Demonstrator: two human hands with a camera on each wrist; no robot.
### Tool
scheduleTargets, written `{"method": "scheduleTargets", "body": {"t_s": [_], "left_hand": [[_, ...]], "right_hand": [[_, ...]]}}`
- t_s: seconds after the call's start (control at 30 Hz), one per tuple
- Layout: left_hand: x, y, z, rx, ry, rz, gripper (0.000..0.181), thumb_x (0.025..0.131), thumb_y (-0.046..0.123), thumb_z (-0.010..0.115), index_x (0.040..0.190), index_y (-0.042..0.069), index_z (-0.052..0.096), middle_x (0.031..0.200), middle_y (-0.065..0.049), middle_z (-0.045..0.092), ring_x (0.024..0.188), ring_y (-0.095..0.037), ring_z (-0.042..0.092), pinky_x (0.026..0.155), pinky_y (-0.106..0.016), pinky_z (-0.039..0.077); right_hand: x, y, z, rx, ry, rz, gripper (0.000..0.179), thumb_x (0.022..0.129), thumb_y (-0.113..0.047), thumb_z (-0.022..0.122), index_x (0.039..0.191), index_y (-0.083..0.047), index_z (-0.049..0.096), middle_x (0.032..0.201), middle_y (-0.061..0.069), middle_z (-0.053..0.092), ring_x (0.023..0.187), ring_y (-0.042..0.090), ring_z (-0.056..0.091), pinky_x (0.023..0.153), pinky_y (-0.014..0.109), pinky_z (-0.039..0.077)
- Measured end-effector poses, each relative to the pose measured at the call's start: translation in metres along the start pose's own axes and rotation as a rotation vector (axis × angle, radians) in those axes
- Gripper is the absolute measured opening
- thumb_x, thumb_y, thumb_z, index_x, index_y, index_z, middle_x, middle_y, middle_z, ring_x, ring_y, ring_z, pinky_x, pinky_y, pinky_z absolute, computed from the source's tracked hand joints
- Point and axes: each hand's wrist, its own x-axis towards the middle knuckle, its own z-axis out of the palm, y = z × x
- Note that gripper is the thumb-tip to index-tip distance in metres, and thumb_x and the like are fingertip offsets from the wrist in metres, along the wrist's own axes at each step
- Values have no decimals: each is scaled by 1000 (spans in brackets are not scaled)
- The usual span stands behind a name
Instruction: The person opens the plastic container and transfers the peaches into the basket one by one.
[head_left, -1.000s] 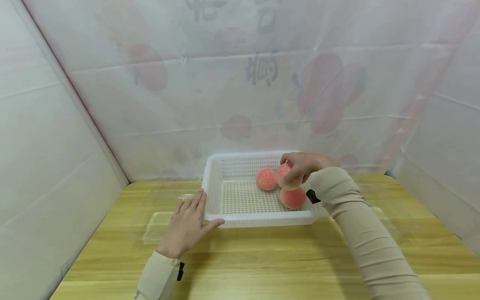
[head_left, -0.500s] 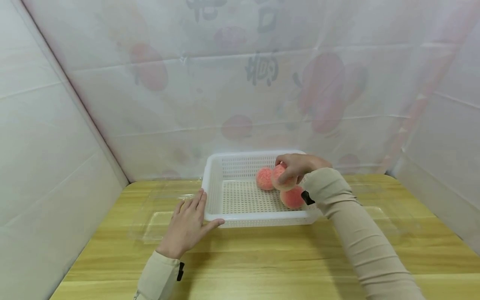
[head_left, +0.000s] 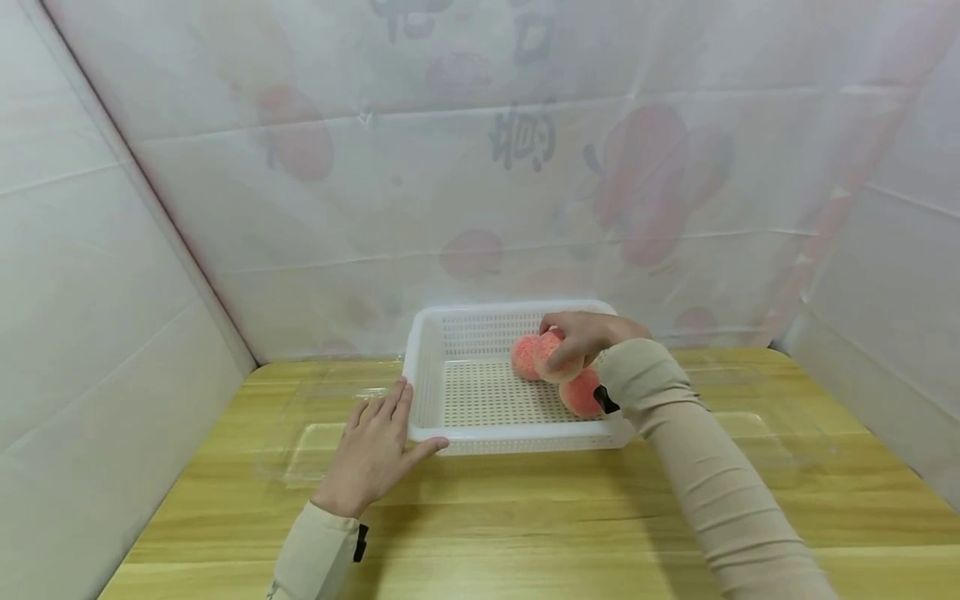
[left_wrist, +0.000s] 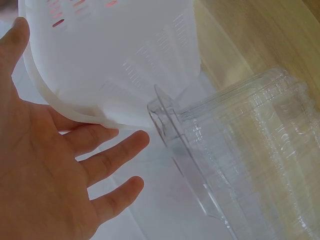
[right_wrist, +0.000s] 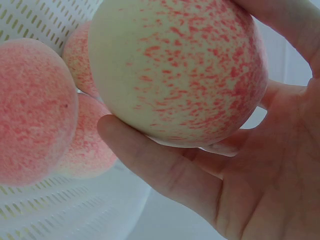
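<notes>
My right hand (head_left: 588, 333) grips a pale peach with red speckles (right_wrist: 185, 65), fingers and thumb round its sides, inside the right part of a white plastic basket (head_left: 510, 432). Close by in the basket lie a speckled peach (head_left: 525, 357) to its left and a redder peach (head_left: 580, 393) below it. In the right wrist view, the redder peach (right_wrist: 35, 110) is at left, with another peach (right_wrist: 86, 142) partly hidden behind it. My left hand (head_left: 375, 446) rests against the basket's left front corner, fingers extended along the rim and thumb by the front edge.
Clear plastic containers (head_left: 311, 450) stand on the wooden table (head_left: 510, 525) left of the basket; one clear container (left_wrist: 250, 145) is beside my left fingers. Another clear container (head_left: 757, 433) stands to the right. A printed white curtain (head_left: 375, 192) hangs directly behind the basket.
My right hand has moved left and slightly down with its peach, which now overlaps the left peach from the head view. My left hand and the basket stay in place.
</notes>
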Motion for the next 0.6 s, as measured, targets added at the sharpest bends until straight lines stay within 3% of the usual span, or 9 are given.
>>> {"method": "scheduleTargets", "body": {"t_s": [0.17,0.43,0.6], "left_hand": [[1,0,1,-1,-11,4,91,96,59,59,150,-12,38,154,-27,39,133,-45,48,111,-62,33],[0,-2,2,-16,-4,-8,91,95,58,61,150,-11,38,154,-27,41,133,-45,48,110,-63,34],[1,-2,0,-21,-9,-14,91,96,58,61,150,-11,38,155,-27,39,134,-45,47,110,-63,33]], "right_hand": [[4,1,3,-31,1,-15,61,83,-23,69,137,-1,50,138,20,51,105,31,57,83,43,53],[11,-1,9,28,-60,-6,56,85,-19,71,133,0,50,122,17,55,93,26,59,75,41,56],[16,0,12,20,-72,-34,59,85,-19,72,134,4,48,127,22,54,104,32,56,82,44,54]]}}
